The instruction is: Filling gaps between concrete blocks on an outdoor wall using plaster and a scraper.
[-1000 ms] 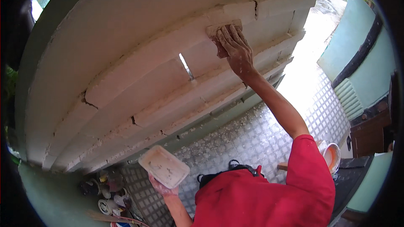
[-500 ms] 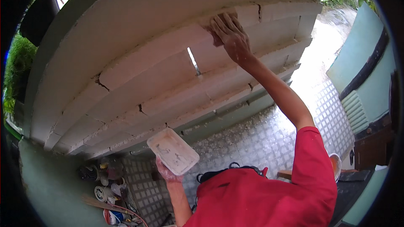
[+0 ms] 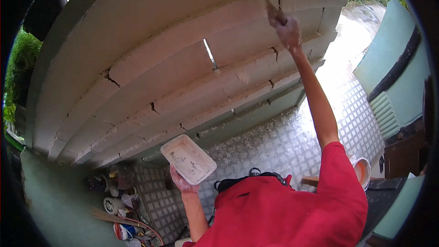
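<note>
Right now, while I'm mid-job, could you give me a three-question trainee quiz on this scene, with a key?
1. What does the left grip hold?
2. True or false: in the picture, the bright gap in the wall lies farther right than the right grip.
3. Where is the flat tool?
A) on the floor
B) in the right grip
C) in the left grip

Key:
1. A pale rectangular tray.
2. False; it lies farther left.
3. B.

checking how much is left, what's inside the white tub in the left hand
Inside the white tub in the left hand, pale residue shows with a few darker grey marks. The tub's bottom beneath the residue is covered.
</note>
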